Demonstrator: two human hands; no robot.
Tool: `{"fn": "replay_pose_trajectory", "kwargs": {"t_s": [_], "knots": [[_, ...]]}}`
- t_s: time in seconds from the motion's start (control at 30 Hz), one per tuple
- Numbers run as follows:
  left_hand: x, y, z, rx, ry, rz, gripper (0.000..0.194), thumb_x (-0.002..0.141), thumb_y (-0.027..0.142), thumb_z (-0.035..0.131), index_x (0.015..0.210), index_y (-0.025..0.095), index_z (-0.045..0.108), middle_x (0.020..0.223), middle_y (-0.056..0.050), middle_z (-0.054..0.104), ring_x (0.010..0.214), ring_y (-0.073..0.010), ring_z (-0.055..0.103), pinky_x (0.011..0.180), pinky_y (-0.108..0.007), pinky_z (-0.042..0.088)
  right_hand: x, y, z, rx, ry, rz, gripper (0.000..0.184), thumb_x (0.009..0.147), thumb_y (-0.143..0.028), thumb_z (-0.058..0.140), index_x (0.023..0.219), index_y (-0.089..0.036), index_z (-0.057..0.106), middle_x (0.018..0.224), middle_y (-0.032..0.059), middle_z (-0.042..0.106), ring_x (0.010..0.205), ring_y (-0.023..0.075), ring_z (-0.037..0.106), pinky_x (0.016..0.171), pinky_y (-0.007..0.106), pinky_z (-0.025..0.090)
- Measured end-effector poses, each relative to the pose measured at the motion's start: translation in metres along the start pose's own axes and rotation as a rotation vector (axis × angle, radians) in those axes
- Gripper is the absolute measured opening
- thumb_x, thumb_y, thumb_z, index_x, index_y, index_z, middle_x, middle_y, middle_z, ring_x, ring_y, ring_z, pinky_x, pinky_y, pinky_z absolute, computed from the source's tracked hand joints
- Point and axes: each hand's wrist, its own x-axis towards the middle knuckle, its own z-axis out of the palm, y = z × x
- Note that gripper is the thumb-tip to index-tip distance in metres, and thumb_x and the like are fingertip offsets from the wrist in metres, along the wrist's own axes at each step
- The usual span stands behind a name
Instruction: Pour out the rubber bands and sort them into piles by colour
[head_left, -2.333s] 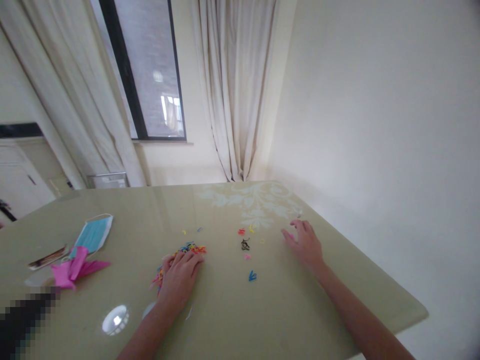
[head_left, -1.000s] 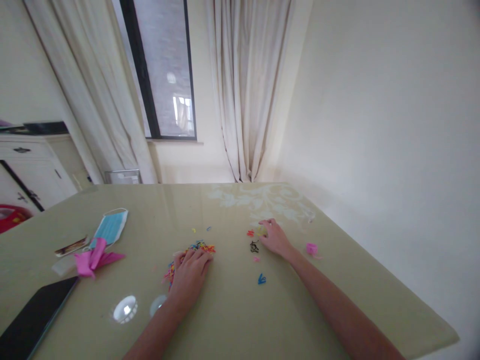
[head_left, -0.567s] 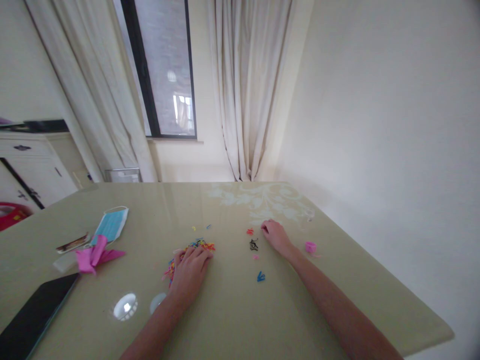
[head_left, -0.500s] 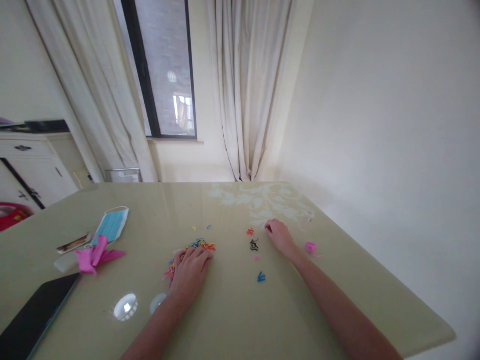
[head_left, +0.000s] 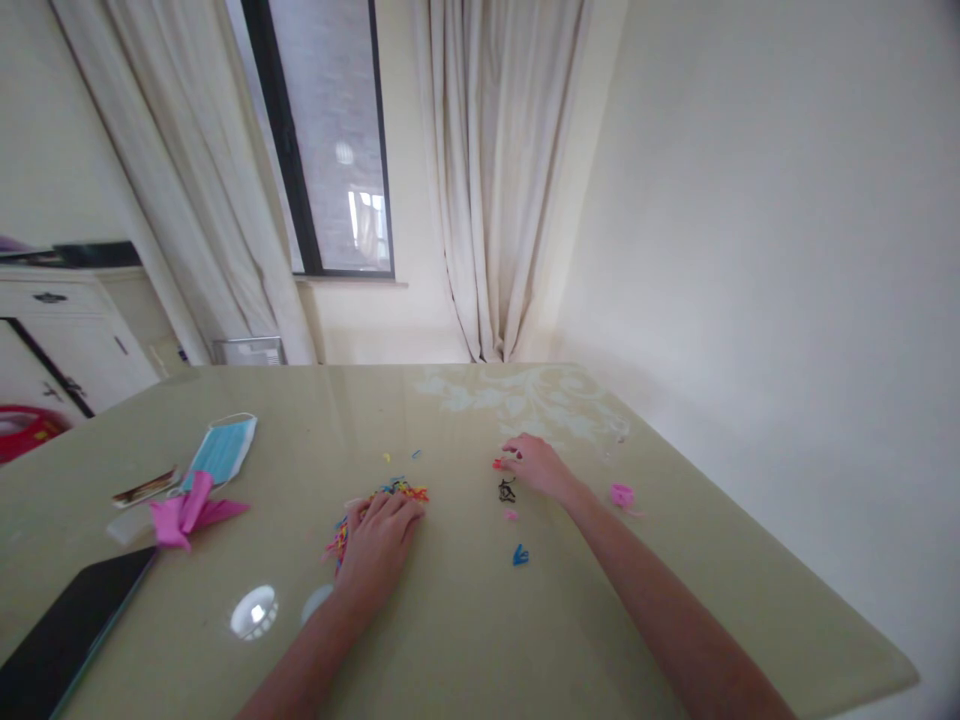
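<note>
My left hand (head_left: 380,540) lies palm down with its fingers stretched over a pile of multicoloured small rubber bands (head_left: 409,490), covering much of it. My right hand (head_left: 538,462) is at the small red bunch of rubber bands (head_left: 497,464), thumb and fingers apart; the fingertips partly hide the bunch. Just below it, nearer to me, are a black bunch of bands (head_left: 507,490), a few pink bands (head_left: 511,515) and a blue bunch (head_left: 520,555). A single yellow band (head_left: 387,457) and a blue one (head_left: 416,454) lie beyond the pile.
On the left of the table (head_left: 450,640) lie a blue face mask (head_left: 223,450), a pink folded piece (head_left: 191,512) and a dark tablet-like slab (head_left: 79,625). A pink ring-like item (head_left: 622,495) sits right of my right forearm. A wall (head_left: 787,300) runs along the right.
My right hand has moved left to the red bunch, and its fingers have gone from curled together to apart. My left hand stays on the pile.
</note>
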Motion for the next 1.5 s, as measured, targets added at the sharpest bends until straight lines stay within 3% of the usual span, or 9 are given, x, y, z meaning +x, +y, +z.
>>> {"fn": "replay_pose_trajectory", "kwargs": {"t_s": [0.17, 0.27, 0.4, 0.57, 0.77, 0.9, 1.07, 1.3, 1.5], "knots": [[-0.001, 0.0, -0.003, 0.006, 0.029, 0.005, 0.024, 0.101, 0.02, 0.056, 0.105, 0.031, 0.077, 0.117, -0.003, 0.077, 0.115, -0.0267, 0.063, 0.101, -0.046, 0.036, 0.019, -0.014, 0.007, -0.006, -0.113, -0.017, 0.011, 0.085, -0.02, 0.077, 0.094, -0.02, 0.083, 0.095, 0.0089, 0.081, 0.089, 0.0223, 0.075, 0.075, 0.026, 0.051], [0.0, 0.0, -0.004, 0.003, 0.018, 0.005, 0.025, 0.102, 0.02, 0.055, 0.105, 0.031, 0.077, 0.117, -0.003, 0.077, 0.115, -0.0265, 0.063, 0.102, -0.046, 0.035, 0.024, -0.018, 0.005, -0.036, -0.138, -0.048, 0.015, 0.084, -0.012, 0.072, 0.088, -0.02, 0.083, 0.092, 0.0091, 0.082, 0.086, 0.0222, 0.075, 0.076, 0.027, 0.052], [0.001, 0.001, -0.003, -0.005, 0.007, 0.013, 0.026, 0.101, 0.019, 0.055, 0.106, 0.031, 0.078, 0.118, -0.003, 0.076, 0.116, -0.0268, 0.063, 0.102, -0.047, 0.035, 0.033, -0.023, 0.002, -0.063, -0.133, -0.073, 0.02, 0.086, -0.009, 0.067, 0.09, -0.021, 0.083, 0.095, 0.0095, 0.082, 0.091, 0.0225, 0.074, 0.081, 0.028, 0.052], [0.001, 0.001, -0.006, -0.008, 0.032, 0.012, 0.026, 0.102, 0.021, 0.054, 0.109, 0.031, 0.077, 0.119, -0.004, 0.076, 0.116, -0.0268, 0.063, 0.102, -0.047, 0.035, 0.043, -0.03, 0.003, -0.044, -0.116, -0.065, 0.015, 0.09, -0.018, 0.07, 0.098, -0.022, 0.082, 0.101, 0.0086, 0.081, 0.096, 0.0213, 0.072, 0.083, 0.026, 0.052], [-0.001, 0.001, -0.007, -0.007, 0.065, 0.005, 0.025, 0.103, 0.023, 0.054, 0.109, 0.031, 0.077, 0.119, -0.003, 0.077, 0.115, -0.0261, 0.064, 0.102, -0.046, 0.035, 0.025, -0.026, -0.01, 0.021, -0.068, -0.068, 0.025, 0.091, -0.03, 0.075, 0.113, -0.019, 0.078, 0.116, 0.0124, 0.076, 0.096, 0.0225, 0.072, 0.082, 0.029, 0.051], [-0.001, 0.005, -0.006, -0.012, 0.07, 0.031, 0.025, 0.103, 0.021, 0.054, 0.109, 0.031, 0.077, 0.118, -0.003, 0.077, 0.115, -0.0255, 0.064, 0.103, -0.046, 0.034, -0.002, -0.012, -0.023, 0.086, -0.13, -0.136, 0.026, 0.086, -0.027, 0.081, 0.11, -0.02, 0.079, 0.106, 0.0074, 0.077, 0.091, 0.0196, 0.071, 0.079, 0.026, 0.05], [-0.002, 0.011, -0.005, -0.026, 0.072, 0.08, 0.022, 0.102, 0.021, 0.055, 0.106, 0.029, 0.076, 0.118, -0.003, 0.077, 0.116, -0.0266, 0.063, 0.103, -0.047, 0.034, -0.028, -0.005, -0.02, 0.13, -0.188, -0.175, 0.038, 0.078, -0.027, 0.086, 0.115, -0.022, 0.079, 0.114, 0.0087, 0.075, 0.09, 0.02, 0.071, 0.08, 0.027, 0.051], [-0.003, 0.009, -0.005, -0.003, 0.099, 0.072, 0.024, 0.102, 0.021, 0.054, 0.107, 0.029, 0.076, 0.116, -0.003, 0.077, 0.113, -0.0259, 0.063, 0.102, -0.046, 0.034, -0.023, -0.015, -0.002, 0.17, -0.202, -0.194, 0.013, 0.083, -0.011, 0.075, 0.089, -0.02, 0.082, 0.088, 0.0028, 0.077, 0.08, 0.016, 0.07, 0.072, 0.022, 0.047], [-0.002, 0.007, -0.005, 0.004, 0.081, 0.067, 0.023, 0.103, 0.022, 0.055, 0.107, 0.03, 0.076, 0.117, -0.003, 0.077, 0.112, -0.026, 0.063, 0.101, -0.046, 0.034, -0.013, -0.021, 0.004, 0.152, -0.133, -0.172, 0.01, 0.084, -0.01, 0.076, 0.089, -0.019, 0.08, 0.094, 0.0049, 0.076, 0.087, 0.018, 0.069, 0.078, 0.025, 0.047]]}}
